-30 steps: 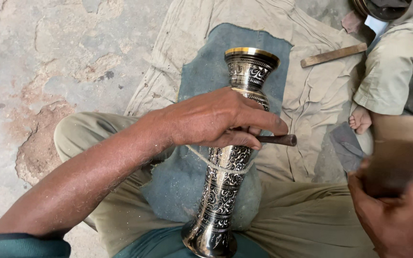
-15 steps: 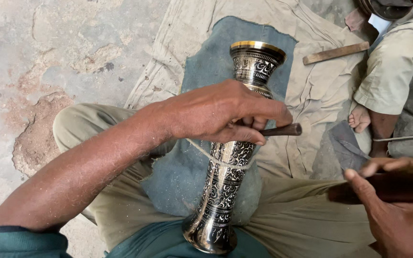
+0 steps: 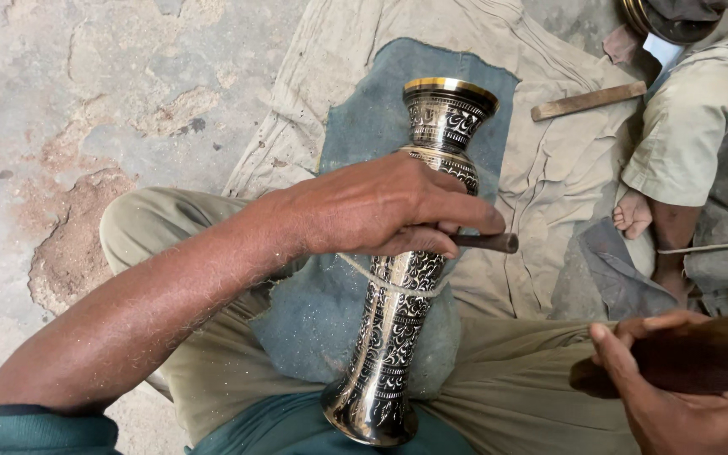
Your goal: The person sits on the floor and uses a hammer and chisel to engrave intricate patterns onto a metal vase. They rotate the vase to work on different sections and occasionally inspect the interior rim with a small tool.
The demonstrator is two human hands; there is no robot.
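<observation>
Since a second ago the right hand (image 3: 676, 388) has dropped from its raised position to low at the right edge, fingers still wrapped around the dark wooden mallet (image 3: 701, 358), so a blow seems just finished or between strokes. The left hand (image 3: 381, 211) stays curled over the engraved brass vase (image 3: 406, 278), pinching a thin metal chisel (image 3: 486, 243) against its neck. The vase (black-and-silver floral relief, gilt rim, flared foot) lies across the lap on a blue-grey felt pad (image 3: 364, 143) beneath that hand.
</observation>
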